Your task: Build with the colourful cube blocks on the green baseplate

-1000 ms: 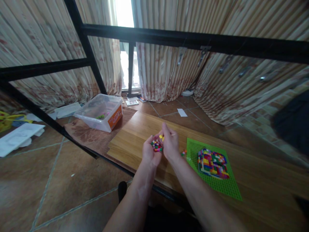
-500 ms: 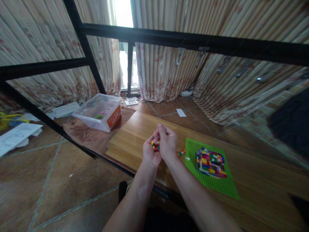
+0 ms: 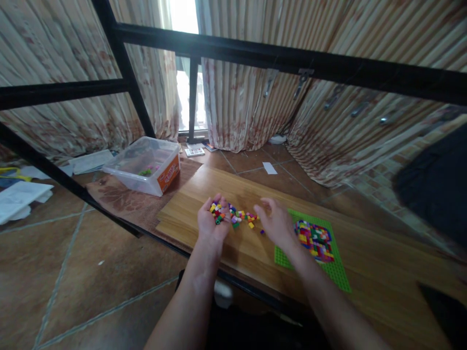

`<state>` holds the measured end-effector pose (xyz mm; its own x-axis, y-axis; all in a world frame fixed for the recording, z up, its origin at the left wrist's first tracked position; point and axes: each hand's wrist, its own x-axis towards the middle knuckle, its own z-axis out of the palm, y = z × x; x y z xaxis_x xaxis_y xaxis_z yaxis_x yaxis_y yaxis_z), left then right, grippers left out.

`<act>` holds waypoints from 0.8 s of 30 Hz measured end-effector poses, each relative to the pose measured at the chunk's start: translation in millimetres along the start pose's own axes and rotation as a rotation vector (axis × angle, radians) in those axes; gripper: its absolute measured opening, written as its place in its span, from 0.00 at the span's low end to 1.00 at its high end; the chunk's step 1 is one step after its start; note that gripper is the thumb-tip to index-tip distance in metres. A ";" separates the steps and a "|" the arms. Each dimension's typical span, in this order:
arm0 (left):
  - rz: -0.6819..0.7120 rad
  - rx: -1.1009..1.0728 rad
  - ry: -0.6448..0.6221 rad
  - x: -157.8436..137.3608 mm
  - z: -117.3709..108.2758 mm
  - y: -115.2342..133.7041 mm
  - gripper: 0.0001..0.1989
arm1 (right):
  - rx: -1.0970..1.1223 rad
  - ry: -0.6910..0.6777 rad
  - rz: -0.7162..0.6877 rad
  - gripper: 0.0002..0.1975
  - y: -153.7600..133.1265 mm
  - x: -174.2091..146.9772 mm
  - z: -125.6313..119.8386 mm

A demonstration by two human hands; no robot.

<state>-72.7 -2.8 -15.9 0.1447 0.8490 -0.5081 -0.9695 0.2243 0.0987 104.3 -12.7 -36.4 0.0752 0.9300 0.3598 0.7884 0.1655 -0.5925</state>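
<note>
Bricks (image 3: 251, 225) in many colours lie loose at the clock's centre on the wooden tabletop (image 3: 182, 204), between the hands. At nine, the left hand (image 3: 212, 224) is palm up, loosely cupped, with more bricks resting in it; at three, the right hand (image 3: 278, 223) hangs with fingers apart and half curled, though whether it pinches a small piece I cannot tell. Its wrist and forearm block part of the green baseplate (image 3: 340, 273) and brick build (image 3: 315, 240) at four. At ten, a clear bin (image 3: 140, 183) stands on a brown cloth (image 3: 100, 193). White card (image 3: 270, 168) lies on the floor towards one. Across twelve, a black metal frame (image 3: 233, 47) cuts in front of striped curtains (image 3: 248, 112). A dark, unclear shape (image 3: 434, 187) covers the floor towards two.
</note>
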 end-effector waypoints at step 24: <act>0.096 0.099 0.003 -0.9 -1.2 3.2 0.12 | -0.549 -0.360 -0.316 0.12 -5.8 -13.0 35.8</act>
<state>-76.1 -3.5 -16.1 0.0512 0.8674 -0.4950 -0.9545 0.1882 0.2312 76.8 -14.1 -63.4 -0.3377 0.9310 0.1388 0.9390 0.3433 -0.0181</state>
